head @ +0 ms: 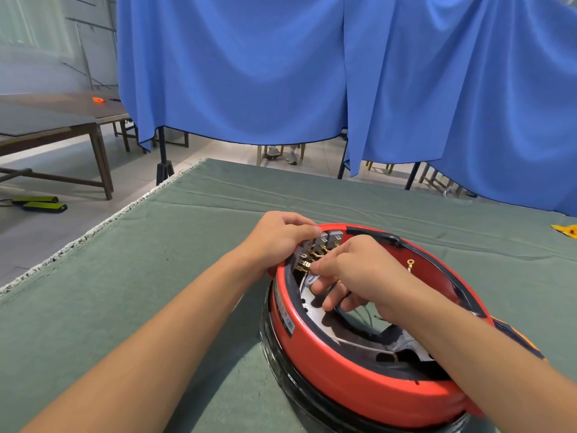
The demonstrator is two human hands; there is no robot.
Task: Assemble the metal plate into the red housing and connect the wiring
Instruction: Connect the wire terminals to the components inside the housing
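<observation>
Item: one red housing [359,382], ring-shaped, lying on green cloth [125,292] over a black base; one metal plate [312,307] already seated inside. One left hand [278,235], fingers curled over the far rim, apparently steadying it. One right hand [359,270], thumb and forefinger pinching a brass terminal [304,267] at the grey connector blocks [324,240], about three visible. One loose ring terminal [410,262] waits unconnected.
</observation>
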